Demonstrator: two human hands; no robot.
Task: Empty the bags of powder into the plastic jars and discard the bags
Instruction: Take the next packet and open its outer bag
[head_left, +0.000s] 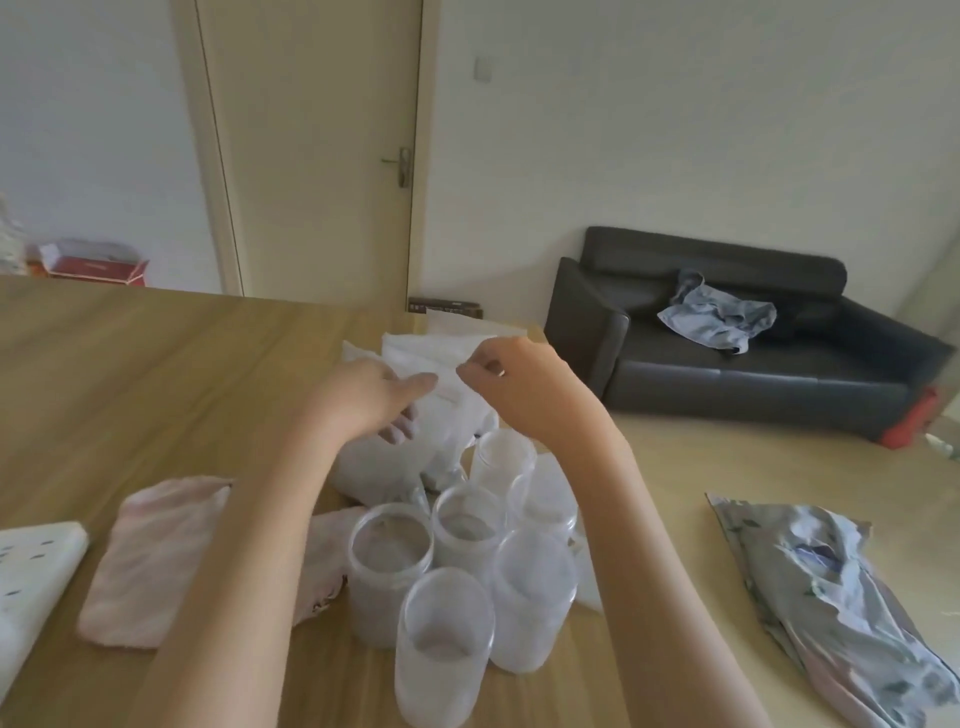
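Jars (467, 561): a cluster of clear plastic jars, lids off, standing upright on table (156, 364); used below as the landmark. Pale powder low in at least two; levels in the others hard to read through the blur.

Bags (415, 415): heap of thin white plastic just behind jars, touching the rearmost jar.

Left hand (374, 400): above the heap, behind jars, fingers fairly straight and reaching under a fold; not clearly gripping.

Right hand (514, 374): behind jars, thumb and forefinger pinching the upper edge of a bag.

Handling, judged: film soft, limp and slippery, prone to sag once lifted; powder fairly light but shifting, likely to slump to the lowest corner. Best held at the top seam with one hand and supported beneath with the other; mouth to be narrowed before tipping, since jar openings are small and empty jars tip easily.

Also noted: pink cloth (156, 561) left of jars; crumpled foil wrapper (831, 597) well right of jars.
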